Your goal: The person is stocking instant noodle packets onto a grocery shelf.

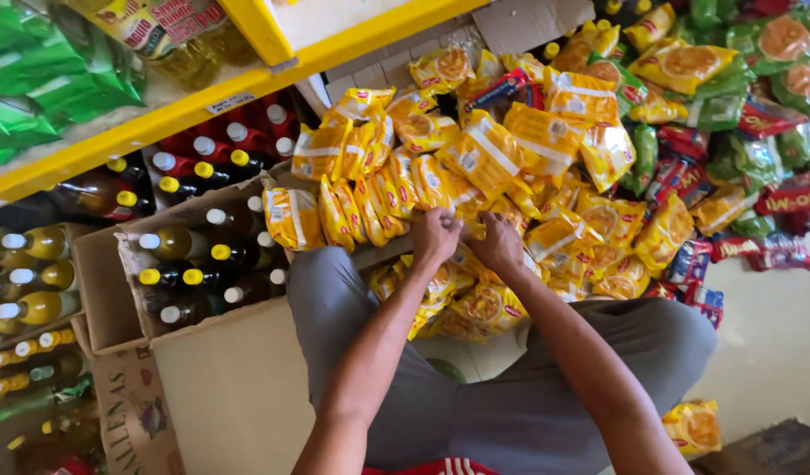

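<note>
Both hands, left hand and right hand, pinch yellow plastic snack packets beside a cardboard box of bottles.

Both hands, left hand and right hand, rest on the near edge of a packet heap. A carton of bottles lies left of them, under a shelf. More packets spread far right, one packet near right.

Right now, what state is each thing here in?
left hand: closed on the yellow packets, grip shut
right hand: closed on the yellow packets, grip shut
yellow packets: sealed, heaped loose on the floor
cardboard box: open, full of bottles
bottles: capped, packed together in the box
green packets: sealed, stacked on the yellow shelf
lone yellow packet: sealed, lying apart
</note>
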